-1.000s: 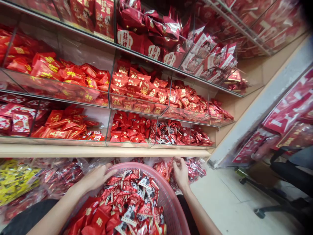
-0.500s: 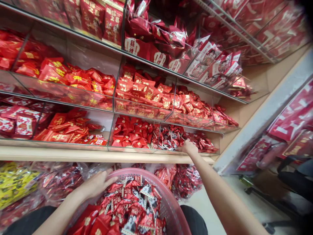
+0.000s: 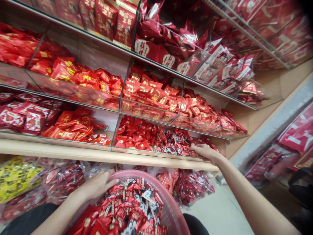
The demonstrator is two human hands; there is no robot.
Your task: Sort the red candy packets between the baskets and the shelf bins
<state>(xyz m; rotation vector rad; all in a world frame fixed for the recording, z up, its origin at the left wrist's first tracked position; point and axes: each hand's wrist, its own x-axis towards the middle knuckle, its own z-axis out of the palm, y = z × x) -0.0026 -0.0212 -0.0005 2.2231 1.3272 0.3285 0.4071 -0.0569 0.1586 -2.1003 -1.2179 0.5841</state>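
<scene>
A pink plastic basket stands between my knees, filled with small wrapped candies in red, black and white, with plain red packets at its left. My left hand is closed over the basket's far left rim. My right hand reaches over the clear front of the bottom shelf, fingertips together among red-black-and-white candies. Its fingers are partly hidden, and I cannot make out what is between them. Red candies fill the compartment to the left.
Clear dividers split the shelves into compartments of red packets. Under the bottom ledge lie plastic bags of candy, one with yellow wrappers and one with red. Red packaging hangs at the right, above pale floor.
My right hand has shifted a little to the right along the bottom compartment, with its fingers now pointing left. The view has turned slightly. My left hand stays on the basket rim.
</scene>
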